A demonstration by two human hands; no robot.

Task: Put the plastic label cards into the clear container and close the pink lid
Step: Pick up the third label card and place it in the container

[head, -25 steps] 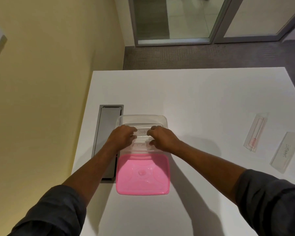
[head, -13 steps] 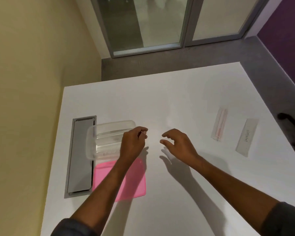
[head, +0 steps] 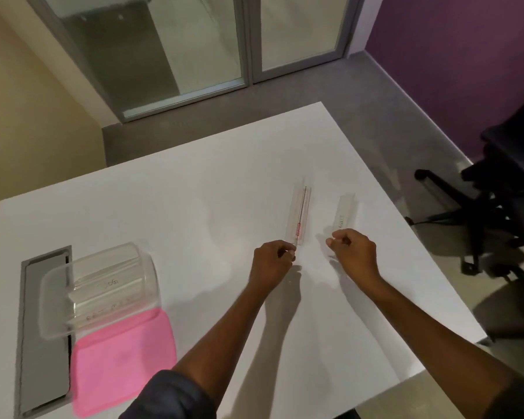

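Note:
The clear container (head: 55, 300) stands at the table's left with label cards (head: 106, 285) lying inside it. The pink lid (head: 121, 361) lies flat just in front of it. Two more cards lie flat at the right of the table: a clear card with a red mark (head: 300, 211) and a white label card (head: 346, 213). My left hand (head: 271, 266) pinches the near end of the red-marked card. My right hand (head: 356, 252) is curled over the near end of the white card, hiding that end.
A grey cable hatch (head: 41, 337) is set into the white table (head: 194, 213) beside the container. A black office chair (head: 508, 189) stands off the table's right edge. Glass doors and a yellow wall lie beyond.
Both hands left the container and moved right across the table to the two loose cards. My view swung right with them.

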